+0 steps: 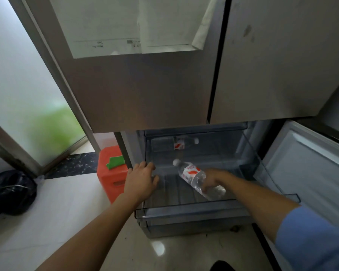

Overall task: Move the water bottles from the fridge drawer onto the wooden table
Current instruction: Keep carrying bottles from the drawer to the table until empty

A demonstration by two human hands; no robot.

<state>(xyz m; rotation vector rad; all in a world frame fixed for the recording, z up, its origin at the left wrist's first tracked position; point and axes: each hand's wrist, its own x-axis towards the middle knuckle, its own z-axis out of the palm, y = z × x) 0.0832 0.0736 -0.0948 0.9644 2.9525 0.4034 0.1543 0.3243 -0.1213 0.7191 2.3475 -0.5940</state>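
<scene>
The clear plastic fridge drawer (194,209) is pulled out below the closed fridge doors. A clear water bottle (192,174) with a white cap and a red and white label lies slanted inside it, cap pointing to the far left. My right hand (211,179) grips its lower half from the right, inside the drawer. My left hand (142,179) rests on the drawer's left wall with its fingers curled over the rim. A second bottle (181,143) with the same label lies on its side at the back of the drawer, partly hidden in shadow.
An orange plastic stool (110,173) with a green cloth (115,162) on it stands just left of the drawer. A black bag (11,190) lies on the pale floor at far left. The open lower fridge door (309,169) stands to the right.
</scene>
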